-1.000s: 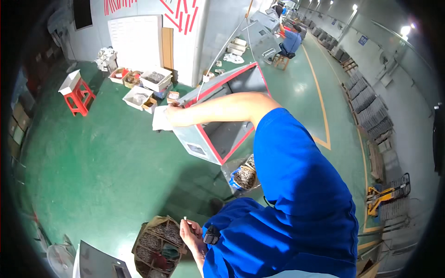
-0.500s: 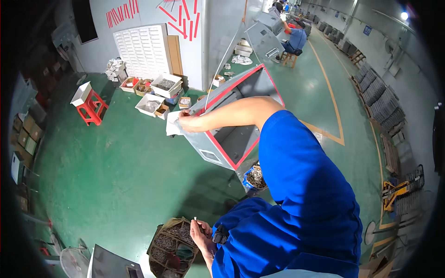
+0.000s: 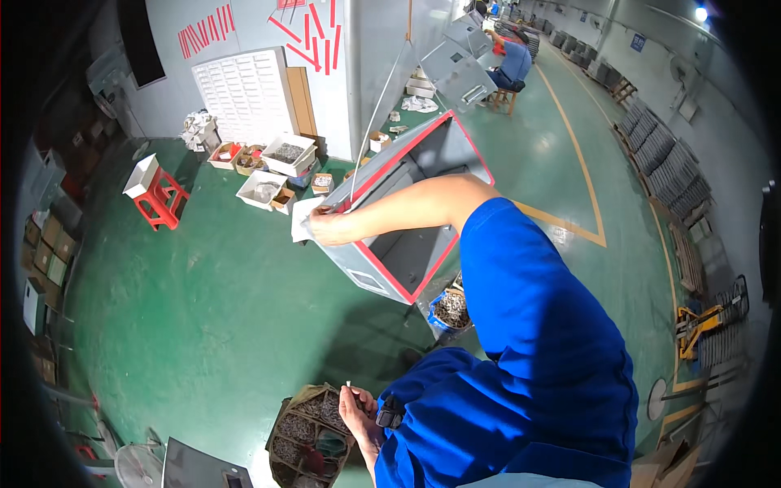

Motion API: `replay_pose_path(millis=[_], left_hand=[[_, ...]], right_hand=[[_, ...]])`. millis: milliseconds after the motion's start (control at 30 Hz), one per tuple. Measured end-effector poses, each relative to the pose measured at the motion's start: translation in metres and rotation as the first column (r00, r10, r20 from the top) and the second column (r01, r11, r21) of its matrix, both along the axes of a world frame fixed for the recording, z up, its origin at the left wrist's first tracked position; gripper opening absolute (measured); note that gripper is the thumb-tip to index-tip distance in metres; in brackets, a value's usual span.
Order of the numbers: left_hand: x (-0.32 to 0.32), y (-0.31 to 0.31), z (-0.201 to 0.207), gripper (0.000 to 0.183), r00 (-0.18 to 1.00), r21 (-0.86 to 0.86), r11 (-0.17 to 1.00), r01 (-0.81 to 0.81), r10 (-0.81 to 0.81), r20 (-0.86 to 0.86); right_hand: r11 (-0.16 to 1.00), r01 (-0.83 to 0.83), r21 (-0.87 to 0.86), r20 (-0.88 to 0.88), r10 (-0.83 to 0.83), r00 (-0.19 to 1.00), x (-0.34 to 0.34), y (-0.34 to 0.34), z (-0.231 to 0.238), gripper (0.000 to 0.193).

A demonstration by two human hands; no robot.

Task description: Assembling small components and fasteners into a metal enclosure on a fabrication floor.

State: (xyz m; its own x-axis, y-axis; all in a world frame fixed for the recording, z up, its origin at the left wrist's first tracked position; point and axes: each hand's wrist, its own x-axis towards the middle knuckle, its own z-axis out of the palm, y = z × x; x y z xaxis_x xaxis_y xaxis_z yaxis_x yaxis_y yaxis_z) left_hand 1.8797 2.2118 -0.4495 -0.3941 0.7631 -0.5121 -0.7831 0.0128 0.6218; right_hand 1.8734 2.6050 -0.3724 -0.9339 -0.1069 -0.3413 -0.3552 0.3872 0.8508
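Observation:
My right arm reaches across the open front of a grey metal cabinet (image 3: pixel 346 264) with red edging. At its left corner my right hand (image 3: pixel 329 228) has its fingers curled closed; what lies inside them is hidden. A white sheet-like piece (image 3: pixel 301 221) shows just beside those fingers. Low in the view, my left hand (image 3: pixel 356 413) pinches a small pale piece (image 3: pixel 349 384) upright between finger and thumb, its kind too small to tell. That hand is by the right edge of a divided bin (image 3: pixel 277 416) holding many small metal parts.
A blue tub (image 3: pixel 440 322) of metal parts stands below the cabinet. White trays (image 3: pixel 256 195) and small boxes sit by the wall. A red stool (image 3: pixel 159 207) is at left, a grey panel (image 3: pixel 195 468) and fan (image 3: pixel 138 468) lower left. A person in blue (image 3: pixel 514 65) sits farther back.
My right hand has shifted slightly down along the cabinet's corner. The left hand still pinches the small pale piece, and the whole view has moved a little.

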Motion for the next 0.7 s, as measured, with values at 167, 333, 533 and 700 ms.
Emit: replay_pose_path(millis=[167, 333, 533, 700], left_hand=[[0.004, 0.001, 0.013, 0.029, 1.0, -0.009, 1.0, 0.003, -0.003, -0.012], [0.004, -0.005, 0.013, 0.029, 0.999, -0.01, 1.0, -0.029, 0.029, -0.016], [-0.002, -0.009, 0.017, 0.029, 0.998, 0.024, 0.997, -0.069, 0.069, -0.01], [0.004, 0.007, 0.036, 0.037, 0.996, 0.14, 0.988, -0.068, 0.075, -0.045]], right_hand=[[1.0, -0.012, 0.011, -0.023, 0.013, 1.0, -0.004, -0.006, 0.002, 0.019], [0.997, -0.049, 0.064, -0.017, 0.05, 0.999, -0.013, -0.015, 0.012, 0.019], [0.991, 0.034, 0.129, 0.091, -0.046, 0.995, -0.037, -0.039, 0.034, 0.02], [0.479, -0.058, -0.876, -0.144, -0.145, 0.979, -0.013, -0.091, 0.071, 0.032]])
